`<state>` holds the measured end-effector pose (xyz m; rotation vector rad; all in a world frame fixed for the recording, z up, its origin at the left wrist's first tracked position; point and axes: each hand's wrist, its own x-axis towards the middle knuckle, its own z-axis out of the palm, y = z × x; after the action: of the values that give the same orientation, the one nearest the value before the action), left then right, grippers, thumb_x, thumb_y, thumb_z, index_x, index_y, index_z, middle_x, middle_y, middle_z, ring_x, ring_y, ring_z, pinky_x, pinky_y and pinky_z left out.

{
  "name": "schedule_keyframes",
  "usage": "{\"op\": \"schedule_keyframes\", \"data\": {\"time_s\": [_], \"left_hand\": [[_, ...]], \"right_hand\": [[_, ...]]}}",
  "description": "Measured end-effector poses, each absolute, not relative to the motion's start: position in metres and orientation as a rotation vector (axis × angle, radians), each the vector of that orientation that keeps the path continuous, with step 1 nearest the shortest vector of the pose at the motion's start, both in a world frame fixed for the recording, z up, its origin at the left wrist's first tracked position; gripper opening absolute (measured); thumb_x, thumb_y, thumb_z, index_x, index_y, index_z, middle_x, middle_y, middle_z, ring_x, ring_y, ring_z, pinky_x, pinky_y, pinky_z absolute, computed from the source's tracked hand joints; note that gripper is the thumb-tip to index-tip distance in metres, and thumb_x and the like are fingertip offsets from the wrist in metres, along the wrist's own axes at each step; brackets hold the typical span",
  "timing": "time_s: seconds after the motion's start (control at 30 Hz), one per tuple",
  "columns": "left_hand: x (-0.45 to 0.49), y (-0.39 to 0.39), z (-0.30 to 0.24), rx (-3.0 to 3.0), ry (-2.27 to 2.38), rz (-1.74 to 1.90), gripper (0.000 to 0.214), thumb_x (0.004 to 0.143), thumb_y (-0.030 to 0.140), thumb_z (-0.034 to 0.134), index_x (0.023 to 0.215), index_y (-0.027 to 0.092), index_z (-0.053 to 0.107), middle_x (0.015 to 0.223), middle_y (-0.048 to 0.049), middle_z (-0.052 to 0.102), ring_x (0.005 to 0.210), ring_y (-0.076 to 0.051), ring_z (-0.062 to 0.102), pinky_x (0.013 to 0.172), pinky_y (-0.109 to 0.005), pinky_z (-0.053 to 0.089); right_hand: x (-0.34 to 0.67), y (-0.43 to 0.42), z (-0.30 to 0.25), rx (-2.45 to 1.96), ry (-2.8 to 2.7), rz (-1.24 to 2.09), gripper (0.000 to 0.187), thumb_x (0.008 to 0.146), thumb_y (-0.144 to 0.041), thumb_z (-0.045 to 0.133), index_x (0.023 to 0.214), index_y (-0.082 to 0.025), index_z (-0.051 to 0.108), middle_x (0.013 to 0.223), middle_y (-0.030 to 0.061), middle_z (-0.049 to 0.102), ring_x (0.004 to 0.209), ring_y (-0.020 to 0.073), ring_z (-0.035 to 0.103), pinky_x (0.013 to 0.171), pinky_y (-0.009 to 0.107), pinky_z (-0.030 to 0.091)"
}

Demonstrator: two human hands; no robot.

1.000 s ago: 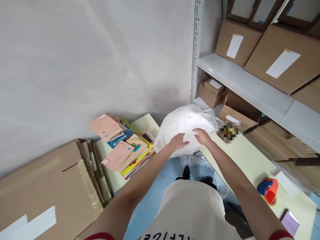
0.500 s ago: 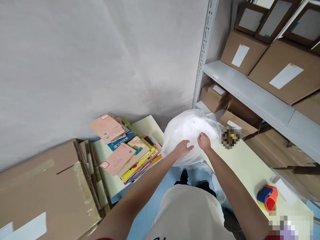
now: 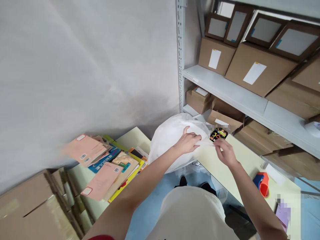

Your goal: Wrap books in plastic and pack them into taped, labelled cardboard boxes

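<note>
A large, bulging white plastic bag (image 3: 167, 140) stands in the corner between two pale tables. It is translucent, and what fills it cannot be made out beyond its white colour. My left hand (image 3: 188, 142) is on the bag's right side, one finger raised, the others closed with the thumb on the film. Right of it, over the table, my right hand (image 3: 225, 152) pinches a strip of the bag's film. That strip is stretched between both hands. Just behind my right hand lies a black round item with colourful print (image 3: 218, 134).
Books and pink booklets (image 3: 102, 180) are piled on the left table, beside flattened cardboard (image 3: 30, 206). On the right table (image 3: 232, 173) are a red and blue plastic object (image 3: 262, 184) and a purple item (image 3: 283, 213). Metal shelving (image 3: 225, 86) with cardboard boxes (image 3: 257, 68) rises behind.
My right hand has moved right, drawing a strip of film out from the bag. My left hand has shifted right and closed on the film. The view has turned rightward.
</note>
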<state>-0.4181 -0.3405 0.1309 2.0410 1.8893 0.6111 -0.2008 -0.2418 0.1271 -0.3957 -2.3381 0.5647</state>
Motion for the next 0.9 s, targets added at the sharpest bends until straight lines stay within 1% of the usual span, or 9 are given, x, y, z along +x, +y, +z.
{"op": "schedule_keyframes", "data": {"time_s": [0.1, 0.23, 0.37, 0.5, 0.57, 0.67, 0.7, 0.77, 0.9], "left_hand": [[-0.409, -0.324, 0.146, 2.066, 1.852, 0.601, 0.012, 0.078, 0.029, 0.069, 0.089, 0.023, 0.067, 0.089, -0.0043, 0.07, 0.102, -0.028, 0.064, 0.116, -0.056, 0.004], [-0.391, -0.295, 0.168, 2.046, 1.69, 0.565, 0.018, 0.074, 0.031, 0.071, 0.09, 0.022, 0.067, 0.1, -0.0023, 0.07, 0.108, -0.028, 0.063, 0.117, -0.053, 0.012], [-0.369, -0.263, 0.166, 2.005, 1.526, 0.5, 0.07, 0.057, 0.037, 0.084, 0.121, 0.025, 0.059, 0.119, -0.0061, 0.069, 0.113, -0.032, 0.062, 0.11, -0.044, 0.033], [-0.349, -0.231, 0.135, 1.991, 1.636, 0.282, 0.099, 0.047, 0.037, 0.09, 0.137, 0.027, 0.05, 0.128, -0.0136, 0.067, 0.118, -0.04, 0.061, 0.112, -0.053, 0.029], [-0.336, -0.219, 0.119, 1.947, 1.789, 0.247, 0.117, 0.041, 0.039, 0.092, 0.146, 0.025, 0.041, 0.144, -0.0203, 0.054, 0.134, -0.046, 0.046, 0.114, -0.058, 0.023], [-0.306, -0.216, 0.106, 1.896, 2.002, 0.341, 0.145, 0.033, 0.044, 0.094, 0.156, 0.019, 0.022, 0.164, -0.0261, 0.013, 0.149, -0.054, 0.001, 0.116, -0.065, 0.011], [-0.292, -0.219, 0.105, 1.906, 2.025, 0.374, 0.144, 0.037, 0.042, 0.094, 0.157, 0.018, 0.017, 0.165, -0.0254, 0.003, 0.148, -0.053, -0.008, 0.115, -0.067, 0.007], [-0.26, -0.229, 0.104, 1.975, 1.968, 0.415, 0.129, 0.054, 0.033, 0.087, 0.159, 0.019, 0.012, 0.166, -0.0221, -0.004, 0.149, -0.05, -0.013, 0.115, -0.068, 0.004], [-0.198, -0.253, 0.091, 2.161, 1.617, 0.443, 0.089, 0.076, 0.019, 0.064, 0.157, 0.023, 0.027, 0.167, -0.0148, 0.01, 0.153, -0.041, 0.007, 0.12, -0.061, 0.002]], "right_hand": [[-0.162, -0.231, 0.141, -0.648, -2.044, 0.598, 0.015, 0.097, -0.037, 0.048, 0.093, -0.025, 0.057, 0.086, 0.006, 0.065, 0.079, 0.0207, 0.065, 0.069, 0.037, 0.054], [-0.119, -0.209, 0.147, -0.904, -1.553, 0.679, 0.031, 0.09, -0.05, 0.058, 0.106, -0.025, 0.048, 0.078, -0.0029, 0.051, 0.062, 0.0125, 0.053, 0.057, 0.026, 0.044], [-0.077, -0.187, 0.137, -1.029, -1.292, 0.645, 0.037, 0.088, -0.049, 0.058, 0.112, -0.025, 0.045, 0.075, -0.006, 0.043, 0.059, 0.01, 0.046, 0.058, 0.023, 0.04], [-0.026, -0.171, 0.104, -1.217, -1.181, 0.692, 0.036, 0.086, -0.046, 0.058, 0.112, -0.024, 0.046, 0.072, -0.0077, 0.044, 0.049, 0.0085, 0.039, 0.049, 0.023, 0.035], [-0.001, -0.167, 0.081, -1.361, -1.205, 0.752, 0.035, 0.085, -0.046, 0.059, 0.11, -0.023, 0.05, 0.074, -0.0067, 0.048, 0.043, 0.0074, 0.037, 0.044, 0.023, 0.033], [0.024, -0.167, 0.044, -1.544, -1.254, 0.674, 0.033, 0.084, -0.044, 0.057, 0.108, -0.022, 0.052, 0.081, -0.0022, 0.057, 0.046, 0.0094, 0.046, 0.048, 0.026, 0.038], [0.029, -0.169, 0.032, -1.592, -1.276, 0.621, 0.032, 0.085, -0.043, 0.054, 0.109, -0.022, 0.052, 0.083, -0.0002, 0.06, 0.05, 0.0113, 0.05, 0.052, 0.027, 0.041], [0.035, -0.172, 0.011, -1.671, -1.323, 0.544, 0.031, 0.087, -0.042, 0.05, 0.109, -0.021, 0.053, 0.086, 0.0045, 0.063, 0.059, 0.0162, 0.057, 0.059, 0.031, 0.045], [0.04, -0.178, -0.028, -1.752, -1.402, 0.492, 0.033, 0.09, -0.042, 0.044, 0.111, -0.018, 0.054, 0.094, 0.0122, 0.066, 0.078, 0.0246, 0.064, 0.07, 0.038, 0.049]]}}
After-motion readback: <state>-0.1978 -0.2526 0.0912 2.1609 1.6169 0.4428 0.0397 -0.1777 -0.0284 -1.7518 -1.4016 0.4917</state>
